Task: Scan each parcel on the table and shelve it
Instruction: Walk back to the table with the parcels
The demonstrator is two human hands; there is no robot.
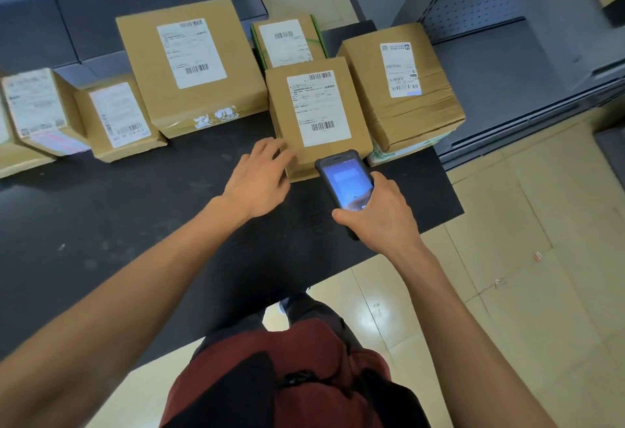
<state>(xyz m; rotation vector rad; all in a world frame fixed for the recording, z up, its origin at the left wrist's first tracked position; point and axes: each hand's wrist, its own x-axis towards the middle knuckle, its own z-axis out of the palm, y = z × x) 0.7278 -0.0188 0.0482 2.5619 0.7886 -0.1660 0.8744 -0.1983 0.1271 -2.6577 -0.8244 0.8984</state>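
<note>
Right grip (pixel 375 211) clasps scanner (pixel 345 184); left grip (pixel 260 177) flat, fingers touching parcel (pixel 318 116).

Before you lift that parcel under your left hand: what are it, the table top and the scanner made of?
Parcel: brown corrugated-looking cardboard, matte, with a white paper label. Table top: dark, matte, faintly speckled sheet, perhaps rubber or laminate; unclear which. Handheld scanner: black, likely plastic casing with a glossy lit screen.

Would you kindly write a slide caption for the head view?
Right hand aims a handheld scanner at a labelled parcel while the left hand steadies it.
</note>
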